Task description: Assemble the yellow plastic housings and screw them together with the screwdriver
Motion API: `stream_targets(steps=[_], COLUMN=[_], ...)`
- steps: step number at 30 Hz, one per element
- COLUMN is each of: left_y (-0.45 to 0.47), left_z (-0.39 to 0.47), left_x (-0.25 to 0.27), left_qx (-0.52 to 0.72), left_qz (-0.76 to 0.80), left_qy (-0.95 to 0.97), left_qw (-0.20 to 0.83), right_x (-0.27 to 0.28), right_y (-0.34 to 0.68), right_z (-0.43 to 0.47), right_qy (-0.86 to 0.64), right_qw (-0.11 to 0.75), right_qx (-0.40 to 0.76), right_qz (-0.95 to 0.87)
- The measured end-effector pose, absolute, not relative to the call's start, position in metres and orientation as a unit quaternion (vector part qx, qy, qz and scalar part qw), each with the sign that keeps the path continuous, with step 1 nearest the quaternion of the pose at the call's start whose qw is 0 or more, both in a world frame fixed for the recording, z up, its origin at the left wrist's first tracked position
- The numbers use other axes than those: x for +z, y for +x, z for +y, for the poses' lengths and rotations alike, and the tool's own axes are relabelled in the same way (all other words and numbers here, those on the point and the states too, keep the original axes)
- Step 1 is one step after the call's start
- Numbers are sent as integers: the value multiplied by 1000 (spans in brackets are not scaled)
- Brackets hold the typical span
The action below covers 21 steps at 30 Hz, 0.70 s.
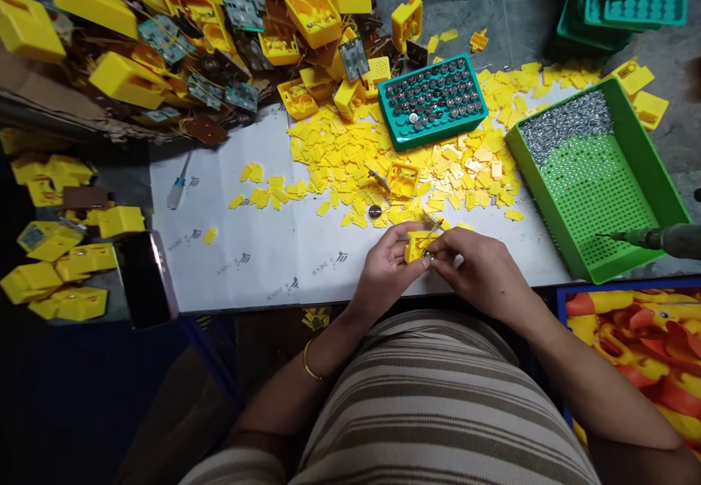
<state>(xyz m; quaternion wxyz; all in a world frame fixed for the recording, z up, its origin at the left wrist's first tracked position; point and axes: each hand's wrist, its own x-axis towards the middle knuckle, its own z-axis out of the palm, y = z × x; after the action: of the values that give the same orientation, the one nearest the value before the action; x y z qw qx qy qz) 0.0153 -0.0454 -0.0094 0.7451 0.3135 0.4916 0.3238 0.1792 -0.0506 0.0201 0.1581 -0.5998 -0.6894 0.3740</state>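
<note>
Near the front edge of the table, my left hand [390, 264] holds a small open yellow plastic housing [415, 245] between thumb and fingers. My right hand [475, 262] meets it from the right, its thumb and fingertips pinched on a small shiny metal piece [428, 254] at the housing's side. The fingers hide part of that piece, so its kind is unclear. A thin part sticks up above the housing. Just beyond lie another open yellow housing [404, 180] and a small dark round part [375, 212]. Behind them, a teal tray [402, 136] carries rows of round silver parts.
Small yellow plates [339, 153] are heaped across the white sheet [246, 251]. At right, a green basket [553, 233] holds metal screws, with a power screwdriver [657, 239] over it. Yellow housings and circuit boards [241, 4] pile up at back left. A phone [143, 280] and screwdriver [176, 191] lie left.
</note>
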Motion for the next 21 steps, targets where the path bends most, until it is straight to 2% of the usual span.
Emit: stream_targets(steps=[3,7,9,11,13,15,17,21], left_y=[16,19,20,19,16,13,10,8], left_z=[-45,-45,-45,-44,-43,-42,-41,-42], left_x=[-10,-8,-8,-8,-6,-3,2,9], left_qx=[330,349,358,364,352,327,298,255], left_qz=[494,486,476,462,450,435,409,353], left_qy=[302,276,252,233,219,204,194,198], left_qw=[746,752,763,774,791,814,840,878], right_x=[25,24,24,25,27,26,21,7], right_y=[180,180,180,183,189,197,202,200], right_z=[-48,-48,-50,-52,-52,-50,-46,-37], right_qy=[-581,-569,-556,-534,-538,-581,-604,-540], right_qw=[119,146,189,267,365,414,393,308], right_qx=[359,359,366,394,415,433,501,688], right_qz=[-720,-725,-721,-699,-637,-551,-479,-374])
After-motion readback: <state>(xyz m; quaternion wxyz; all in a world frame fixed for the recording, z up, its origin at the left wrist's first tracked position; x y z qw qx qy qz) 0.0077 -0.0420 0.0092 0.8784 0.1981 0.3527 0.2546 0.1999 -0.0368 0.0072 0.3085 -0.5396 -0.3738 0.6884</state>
